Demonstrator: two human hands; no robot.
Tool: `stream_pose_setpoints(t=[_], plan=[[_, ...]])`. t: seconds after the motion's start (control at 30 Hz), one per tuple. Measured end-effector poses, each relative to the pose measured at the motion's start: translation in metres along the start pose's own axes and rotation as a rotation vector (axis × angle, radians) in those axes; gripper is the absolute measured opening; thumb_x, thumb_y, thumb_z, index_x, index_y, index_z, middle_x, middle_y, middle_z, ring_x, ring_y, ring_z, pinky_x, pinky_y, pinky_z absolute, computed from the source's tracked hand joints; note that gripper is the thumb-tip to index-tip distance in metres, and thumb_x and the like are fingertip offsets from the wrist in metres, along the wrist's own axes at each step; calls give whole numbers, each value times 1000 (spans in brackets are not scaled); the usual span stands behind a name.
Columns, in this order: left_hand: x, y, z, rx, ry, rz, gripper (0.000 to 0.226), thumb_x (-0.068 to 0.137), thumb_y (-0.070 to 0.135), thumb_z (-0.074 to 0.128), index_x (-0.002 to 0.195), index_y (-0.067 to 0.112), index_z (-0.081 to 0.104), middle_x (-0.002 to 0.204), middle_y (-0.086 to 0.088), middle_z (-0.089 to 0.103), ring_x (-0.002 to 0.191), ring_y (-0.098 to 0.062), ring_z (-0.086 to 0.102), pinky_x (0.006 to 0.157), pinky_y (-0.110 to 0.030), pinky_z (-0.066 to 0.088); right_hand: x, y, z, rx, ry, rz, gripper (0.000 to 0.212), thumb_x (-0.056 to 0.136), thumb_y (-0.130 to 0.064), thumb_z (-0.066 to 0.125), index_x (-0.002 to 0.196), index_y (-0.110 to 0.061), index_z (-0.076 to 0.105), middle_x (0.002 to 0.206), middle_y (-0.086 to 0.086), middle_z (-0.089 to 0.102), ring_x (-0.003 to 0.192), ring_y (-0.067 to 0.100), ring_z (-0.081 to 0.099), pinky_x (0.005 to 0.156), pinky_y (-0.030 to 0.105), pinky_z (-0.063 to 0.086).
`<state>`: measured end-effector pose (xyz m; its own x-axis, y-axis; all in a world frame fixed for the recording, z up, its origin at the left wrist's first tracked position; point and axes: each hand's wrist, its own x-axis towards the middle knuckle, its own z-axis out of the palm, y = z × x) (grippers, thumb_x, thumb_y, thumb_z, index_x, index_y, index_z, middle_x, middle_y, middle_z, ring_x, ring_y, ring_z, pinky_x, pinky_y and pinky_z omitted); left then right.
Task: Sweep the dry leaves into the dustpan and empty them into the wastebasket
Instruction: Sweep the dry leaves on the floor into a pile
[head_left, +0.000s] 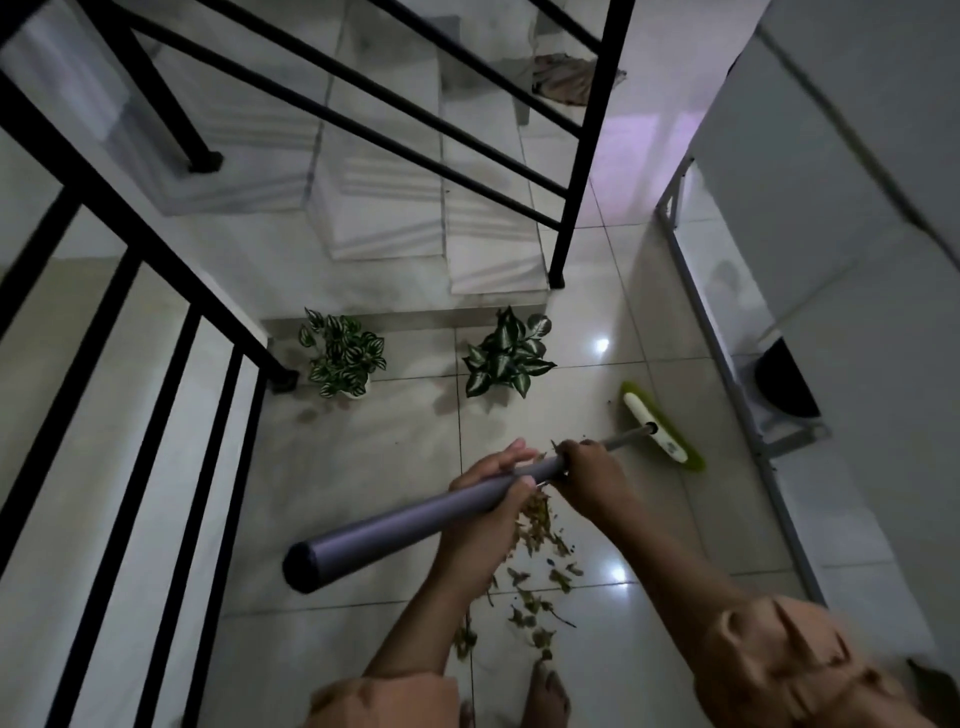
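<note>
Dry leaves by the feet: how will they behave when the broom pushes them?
The leaves look small and curled, so probably light and prone to scatter. They lie loose on glossy tile, so should slide easily. The broom head is wide; short strokes likely suit.

Dry leaves (535, 525) partly hidden behind hands, forearms; black bin (787, 382) half hidden behind white cabinet (831, 218).

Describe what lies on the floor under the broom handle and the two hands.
Dry leaves lie scattered on the tiles beneath the broom handle. The left hand and right hand hide part of the pile.
</note>
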<state>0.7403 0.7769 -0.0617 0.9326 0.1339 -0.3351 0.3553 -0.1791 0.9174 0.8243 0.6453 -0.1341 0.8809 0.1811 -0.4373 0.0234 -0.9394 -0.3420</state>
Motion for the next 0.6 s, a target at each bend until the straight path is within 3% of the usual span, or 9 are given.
stream_pose_setpoints(t=[0.07,0.17,0.27,0.3,0.4,0.43,0.5,0.53,0.6], plan=[[3,-6,-4,-67,-2,7,33,88,4,59,112,27,62,120,16,58,100,14,55,79,1,43,1,-6,7,4,-11,-13,28,87,-22,56,112,-7,55,112,16,58,99,30,59,84,35,47],[-14,-6,-17,-19,36,6,36,88,6,59,103,39,60,101,27,62,90,24,55,72,3,42,-7,-17,18,18,-1,-42,25,88,-20,55,109,-7,55,112,16,58,98,30,59,87,35,48],[-30,-7,-38,18,48,124,41,76,-22,59,108,3,62,100,32,66,99,20,56,84,-1,42,-22,-37,30,56,9,-91,21,88,-18,54,107,-8,56,111,15,58,97,28,59,87,34,49],[-37,-6,-48,25,41,143,42,74,-26,57,107,-1,61,102,27,68,96,21,56,85,-2,43,-28,-46,33,63,4,-110,20,88,-17,54,106,-8,55,110,15,58,97,27,59,86,34,49],[-64,7,-77,117,56,30,39,86,-6,58,94,33,62,93,14,67,80,26,55,72,3,42,-49,-78,43,93,-5,-156,20,86,-17,56,104,-8,55,107,15,58,95,27,58,81,32,45],[-72,10,-87,132,40,24,35,87,-3,57,95,30,64,96,6,68,83,21,59,70,4,41,-57,-90,45,100,-3,-173,19,86,-18,55,103,-8,55,106,14,58,94,27,58,79,31,45],[-80,11,-111,145,6,24,33,87,-12,51,115,2,60,115,-27,62,105,-11,63,68,3,41,-70,-112,49,113,-5,-204,18,87,-20,54,100,-9,55,102,15,60,91,28,58,77,32,45],[-84,12,-122,152,-12,25,36,86,-15,50,122,-8,53,124,-31,56,111,-27,60,68,1,42,-77,-123,51,116,-8,-221,18,87,-21,53,99,-8,55,101,15,62,90,29,58,77,33,46],[-97,20,-144,158,-43,31,38,86,-14,50,124,-8,51,129,-27,53,112,-32,57,73,-6,44,-91,-145,52,115,-15,-252,18,87,-22,53,98,-9,56,99,15,64,90,29,58,77,33,45]])
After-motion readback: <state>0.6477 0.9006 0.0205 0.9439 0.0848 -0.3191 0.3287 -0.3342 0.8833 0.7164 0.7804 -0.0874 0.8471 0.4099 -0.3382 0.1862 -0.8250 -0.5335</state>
